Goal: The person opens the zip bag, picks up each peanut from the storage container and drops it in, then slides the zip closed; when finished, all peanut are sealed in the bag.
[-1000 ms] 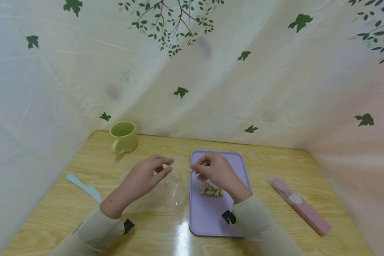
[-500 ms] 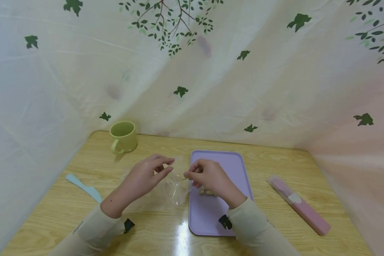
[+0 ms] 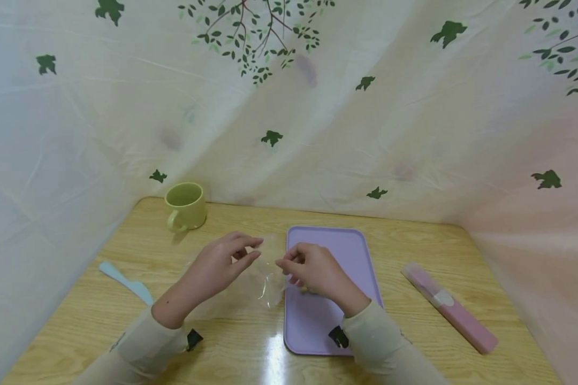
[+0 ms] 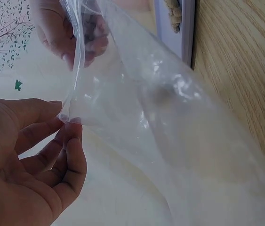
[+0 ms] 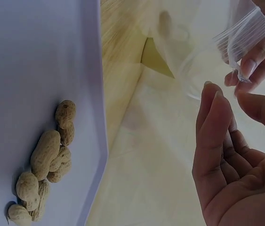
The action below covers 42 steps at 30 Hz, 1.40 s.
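My left hand point(image 3: 217, 264) pinches the rim of a clear plastic bag point(image 4: 118, 89) between thumb and fingertips, and the bag hangs with its mouth spread. Right at that mouth is my right hand point(image 3: 318, 270). In the right wrist view its thumb and fingers stand apart with nothing between them. A blurred brown spot point(image 4: 163, 96) shows through the bag in the left wrist view, probably a peanut. Several unshelled peanuts point(image 5: 45, 153) lie in the lilac tray point(image 3: 318, 331) below my right hand, which mostly hides them in the head view.
A yellow-green mug point(image 3: 187, 206) stands at the back left of the wooden table point(image 3: 231, 347). A light blue plastic knife point(image 3: 126, 282) lies left of my left forearm. To the right is a long pink case point(image 3: 450, 307) with a translucent end. A printed curtain surrounds the table.
My right hand moved left and slightly down from over the tray to the bag's mouth with a peanut, then let it go. My left hand keeps its hold on the bag.
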Each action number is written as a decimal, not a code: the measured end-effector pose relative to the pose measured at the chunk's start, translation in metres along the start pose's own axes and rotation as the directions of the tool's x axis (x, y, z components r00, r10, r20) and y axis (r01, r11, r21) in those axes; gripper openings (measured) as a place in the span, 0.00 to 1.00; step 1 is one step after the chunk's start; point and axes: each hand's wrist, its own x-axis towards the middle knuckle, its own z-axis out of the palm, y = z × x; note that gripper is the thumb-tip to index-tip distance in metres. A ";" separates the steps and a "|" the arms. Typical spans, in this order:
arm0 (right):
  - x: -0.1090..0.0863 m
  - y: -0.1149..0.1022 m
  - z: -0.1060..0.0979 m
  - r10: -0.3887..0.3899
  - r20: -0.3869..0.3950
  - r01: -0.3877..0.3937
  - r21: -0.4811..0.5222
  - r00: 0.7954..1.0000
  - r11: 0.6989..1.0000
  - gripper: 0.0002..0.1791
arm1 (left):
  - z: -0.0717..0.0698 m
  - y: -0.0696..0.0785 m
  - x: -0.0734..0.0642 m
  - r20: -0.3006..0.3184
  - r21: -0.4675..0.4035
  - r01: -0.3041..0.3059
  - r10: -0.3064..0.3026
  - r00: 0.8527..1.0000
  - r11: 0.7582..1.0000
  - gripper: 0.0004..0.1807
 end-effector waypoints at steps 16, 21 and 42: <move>-0.002 0.010 -0.035 0.008 -0.094 -0.003 0.046 0.996 0.999 0.20 | 0.000 -0.001 0.001 -0.010 0.010 -0.003 0.003 1.000 1.000 0.16; 0.002 0.027 -0.053 0.048 -0.109 -0.037 0.097 0.993 0.995 0.22 | -0.001 -0.001 0.001 -0.012 0.004 -0.013 0.013 1.000 1.000 0.16; 0.009 0.106 -0.067 0.184 0.148 -0.165 -0.132 0.972 0.977 0.12 | -0.002 0.002 0.000 0.005 0.006 0.017 -0.017 1.000 1.000 0.17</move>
